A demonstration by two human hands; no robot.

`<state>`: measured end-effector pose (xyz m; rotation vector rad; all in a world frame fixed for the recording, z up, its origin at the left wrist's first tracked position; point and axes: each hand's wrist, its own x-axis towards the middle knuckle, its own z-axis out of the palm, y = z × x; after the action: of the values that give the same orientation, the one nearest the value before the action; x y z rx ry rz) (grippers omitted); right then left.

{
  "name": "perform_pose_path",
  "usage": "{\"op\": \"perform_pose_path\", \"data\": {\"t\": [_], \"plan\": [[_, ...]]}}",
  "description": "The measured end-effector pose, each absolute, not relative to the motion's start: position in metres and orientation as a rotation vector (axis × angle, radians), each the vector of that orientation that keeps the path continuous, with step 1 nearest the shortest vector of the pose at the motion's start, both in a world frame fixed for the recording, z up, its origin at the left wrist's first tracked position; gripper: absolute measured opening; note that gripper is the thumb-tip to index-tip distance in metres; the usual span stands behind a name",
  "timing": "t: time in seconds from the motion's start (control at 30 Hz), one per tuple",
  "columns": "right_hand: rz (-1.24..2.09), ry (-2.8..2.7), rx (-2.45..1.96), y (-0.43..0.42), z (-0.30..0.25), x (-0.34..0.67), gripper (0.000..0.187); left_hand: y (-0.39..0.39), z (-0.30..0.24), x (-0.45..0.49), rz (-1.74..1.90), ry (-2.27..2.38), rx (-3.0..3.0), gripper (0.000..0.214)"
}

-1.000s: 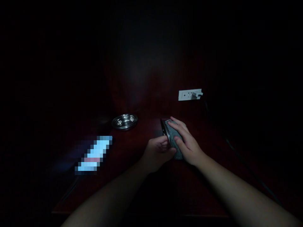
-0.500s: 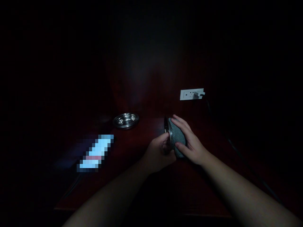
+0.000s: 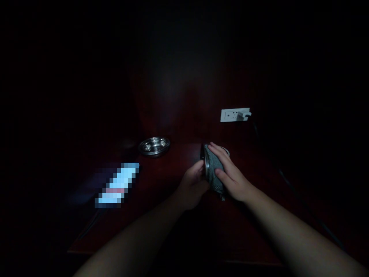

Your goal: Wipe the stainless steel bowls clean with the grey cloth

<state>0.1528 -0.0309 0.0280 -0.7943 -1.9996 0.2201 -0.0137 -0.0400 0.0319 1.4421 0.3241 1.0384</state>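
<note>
The scene is very dark. My left hand point(image 3: 192, 184) grips the rim of a small round metal dish point(image 3: 204, 161) held on edge above the dark red table point(image 3: 161, 215). My right hand point(image 3: 230, 173) presses a grey cloth point(image 3: 215, 173) against the dish's right side, fingers wrapped over the cloth. A second shiny metal dish point(image 3: 153, 146) sits flat on the table to the left, apart from both hands.
A lit, blurred phone screen point(image 3: 117, 186) lies on the table at the left. A white wall socket point(image 3: 235, 114) with a plug in it is behind, its dark cable point(image 3: 288, 181) running down the right side. The table's near edge point(image 3: 86, 252) shows faintly.
The cloth under my right hand has shifted slightly over the dish, and my left fingers have moved up along the rim. The dish on the table and the phone stay put.
</note>
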Motion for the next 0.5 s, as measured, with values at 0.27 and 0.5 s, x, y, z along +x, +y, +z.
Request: {"op": "perform_pose_path", "data": {"t": [0.27, 0.5], "plan": [[0.199, -1.972, -0.881, -0.0298, 0.0265, 0.1522, 0.060, -0.0392, 0.0305, -0.0193, 1.117, 0.521, 1.594, 0.035], [0.179, -1.978, -0.858, -0.0313, 0.0277, 0.1508, 0.066, -0.0370, 0.0285, -0.0188, 1.104, 0.481, 1.567, 0.031]]}}
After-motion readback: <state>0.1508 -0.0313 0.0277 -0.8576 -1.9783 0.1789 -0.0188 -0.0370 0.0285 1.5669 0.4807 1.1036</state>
